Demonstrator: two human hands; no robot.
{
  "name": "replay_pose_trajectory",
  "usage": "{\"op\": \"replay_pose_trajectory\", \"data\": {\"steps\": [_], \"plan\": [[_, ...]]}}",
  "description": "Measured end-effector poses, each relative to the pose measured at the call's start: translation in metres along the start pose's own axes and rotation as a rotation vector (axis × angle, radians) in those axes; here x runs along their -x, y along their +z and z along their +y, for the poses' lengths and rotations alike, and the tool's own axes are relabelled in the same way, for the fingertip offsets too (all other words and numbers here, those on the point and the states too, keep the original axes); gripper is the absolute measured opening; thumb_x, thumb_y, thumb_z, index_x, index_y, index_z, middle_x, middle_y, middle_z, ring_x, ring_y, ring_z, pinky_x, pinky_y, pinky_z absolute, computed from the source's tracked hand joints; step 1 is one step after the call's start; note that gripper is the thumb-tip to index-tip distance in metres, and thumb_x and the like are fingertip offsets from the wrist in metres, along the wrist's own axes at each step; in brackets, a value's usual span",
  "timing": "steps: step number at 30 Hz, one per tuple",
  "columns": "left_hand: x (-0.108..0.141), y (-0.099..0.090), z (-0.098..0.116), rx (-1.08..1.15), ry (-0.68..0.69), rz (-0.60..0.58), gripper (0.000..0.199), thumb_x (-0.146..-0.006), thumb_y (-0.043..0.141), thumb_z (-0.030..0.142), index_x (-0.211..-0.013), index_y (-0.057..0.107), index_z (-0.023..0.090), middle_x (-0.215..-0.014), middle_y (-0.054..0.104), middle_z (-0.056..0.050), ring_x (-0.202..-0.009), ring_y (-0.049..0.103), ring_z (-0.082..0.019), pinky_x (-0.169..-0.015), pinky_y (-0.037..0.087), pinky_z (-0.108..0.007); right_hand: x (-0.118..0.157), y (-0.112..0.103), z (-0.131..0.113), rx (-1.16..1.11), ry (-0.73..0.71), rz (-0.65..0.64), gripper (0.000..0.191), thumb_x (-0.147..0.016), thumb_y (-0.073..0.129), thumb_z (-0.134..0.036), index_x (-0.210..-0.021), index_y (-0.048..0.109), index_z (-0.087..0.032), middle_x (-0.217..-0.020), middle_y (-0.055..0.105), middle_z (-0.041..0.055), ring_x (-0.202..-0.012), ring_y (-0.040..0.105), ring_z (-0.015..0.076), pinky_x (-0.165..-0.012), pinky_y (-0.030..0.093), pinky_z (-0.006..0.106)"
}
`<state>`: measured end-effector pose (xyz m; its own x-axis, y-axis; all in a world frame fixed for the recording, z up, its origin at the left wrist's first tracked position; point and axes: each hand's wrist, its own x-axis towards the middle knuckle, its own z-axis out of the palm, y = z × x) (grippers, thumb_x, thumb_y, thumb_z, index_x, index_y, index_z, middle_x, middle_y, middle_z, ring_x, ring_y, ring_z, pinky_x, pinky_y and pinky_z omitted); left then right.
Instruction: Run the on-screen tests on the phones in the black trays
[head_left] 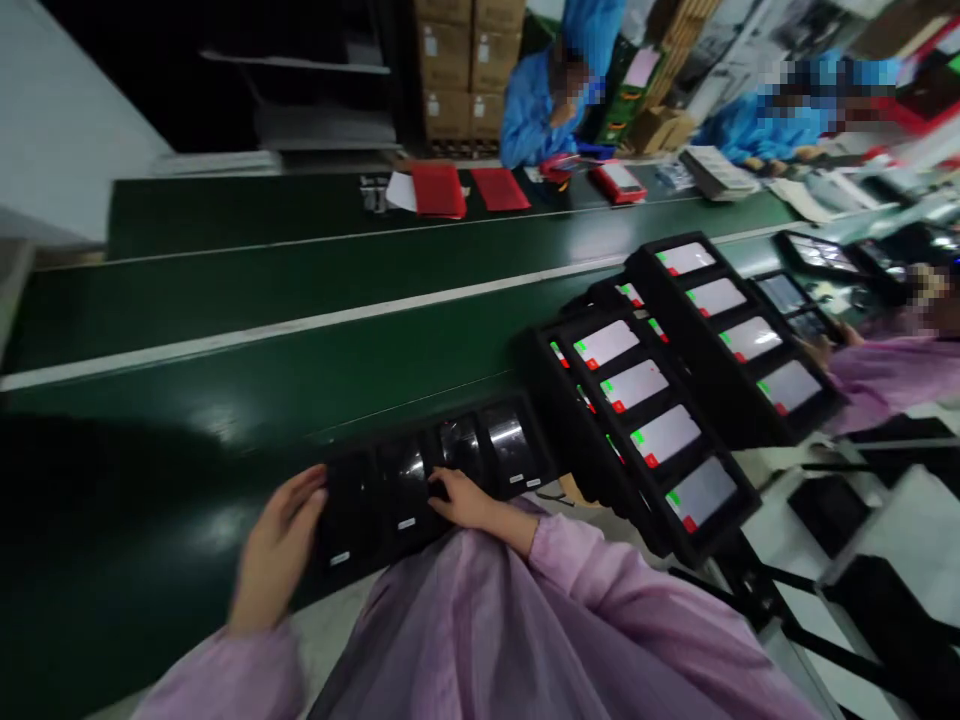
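A black tray (375,560) lies near my body at the bench edge, holding several dark-screened phones (409,478) in a row. Small white labels show below some of them. My left hand (281,540) is at the tray's left end, its fingers and thumb closed on the rim. Over the middle of the tray, my right hand (463,500) has bent fingers at the edge of a dark phone (461,440); the exact contact is hard to see. To the right stands a stack of black trays (660,375) with lit phones (634,385), their screens pale with green and red corner marks.
The green bench (225,440) runs across, with a white line (337,312) along it. Another tray of lit phones (772,395) sits at the right, near a co-worker's pink sleeve (892,375). Across the bench are red sheets (439,190) and people in blue (525,115).
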<state>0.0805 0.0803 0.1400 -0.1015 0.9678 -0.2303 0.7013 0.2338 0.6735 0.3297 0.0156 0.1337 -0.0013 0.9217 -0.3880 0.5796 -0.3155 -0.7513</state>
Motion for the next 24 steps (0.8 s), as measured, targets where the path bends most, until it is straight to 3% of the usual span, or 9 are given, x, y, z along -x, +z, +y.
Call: {"op": "replay_pose_trajectory", "data": {"steps": [3,5,7,11,17,20,24], "plan": [[-0.003,0.028,0.007,-0.107,-0.132,0.038,0.08,-0.079,0.066,0.047,-0.144,0.047,0.003,-0.144,0.047,-0.03,-0.14,0.041,-0.044,-0.112,0.037,-0.061,-0.01,0.01,-0.007,0.028,-0.036,-0.077,0.034,-0.078,0.073,-0.014,-0.111,0.066,-0.018,-0.133,0.064,0.0154,-0.127,0.059,0.0301,-0.109,0.046,0.046],[-0.002,0.048,0.01,-0.264,-0.182,0.024,0.095,-0.074,0.07,0.046,-0.152,0.035,0.003,-0.155,0.03,-0.034,-0.146,0.029,-0.048,-0.112,0.032,-0.066,-0.015,0.016,-0.013,0.041,-0.038,-0.1,0.035,-0.077,0.073,-0.014,-0.111,0.064,-0.015,-0.14,0.059,0.0201,-0.133,0.054,0.033,-0.112,0.042,0.05],[-0.002,0.059,0.011,-0.334,-0.19,0.03,0.102,-0.074,0.07,0.048,-0.157,0.026,0.008,-0.159,0.024,-0.031,-0.145,0.029,-0.049,-0.109,0.034,-0.067,-0.017,0.023,-0.018,0.048,-0.029,-0.106,0.035,-0.077,0.073,-0.014,-0.111,0.063,-0.014,-0.145,0.053,0.0237,-0.139,0.047,0.035,-0.113,0.04,0.053],[-0.008,0.061,0.005,-0.355,-0.174,0.047,0.105,-0.074,0.067,0.051,-0.159,0.02,0.011,-0.158,0.026,-0.029,-0.136,0.039,-0.047,-0.102,0.041,-0.064,-0.018,0.029,-0.022,0.046,0.002,-0.092,0.032,-0.079,0.072,-0.016,-0.109,0.061,-0.015,-0.143,0.054,0.0235,-0.135,0.052,0.0337,-0.111,0.042,0.051],[-0.014,0.061,-0.002,-0.359,-0.185,0.054,0.107,-0.073,0.07,0.05,-0.159,0.019,0.014,-0.155,0.027,-0.029,-0.134,0.039,-0.048,-0.098,0.043,-0.064,-0.026,0.029,-0.02,0.0,0.069,-0.009,0.028,-0.078,0.076,-0.023,-0.098,0.059,-0.021,-0.11,0.07,0.0112,-0.108,0.067,0.029,-0.095,0.052,0.045],[-0.014,0.063,-0.005,-0.357,-0.182,0.056,0.106,-0.073,0.069,0.051,-0.158,0.017,0.017,-0.153,0.028,-0.028,-0.134,0.038,-0.048,-0.097,0.043,-0.066,-0.028,0.02,-0.012,-0.038,0.09,0.043,0.026,-0.078,0.075,-0.022,-0.097,0.058,-0.024,-0.097,0.072,0.0039,-0.093,0.071,0.0239,-0.085,0.056,0.039],[-0.015,0.062,-0.006,-0.362,-0.185,0.047,0.105,-0.072,0.07,0.05,-0.158,0.017,0.022,-0.152,0.029,-0.026,-0.133,0.039,-0.048,-0.095,0.043,-0.067,-0.012,-0.006,0.011,-0.031,0.111,0.195,0.023,-0.08,0.069,-0.017,-0.099,0.058,-0.024,-0.107,0.07,0.0048,-0.104,0.067,0.0231,-0.094,0.053,0.04]]}}
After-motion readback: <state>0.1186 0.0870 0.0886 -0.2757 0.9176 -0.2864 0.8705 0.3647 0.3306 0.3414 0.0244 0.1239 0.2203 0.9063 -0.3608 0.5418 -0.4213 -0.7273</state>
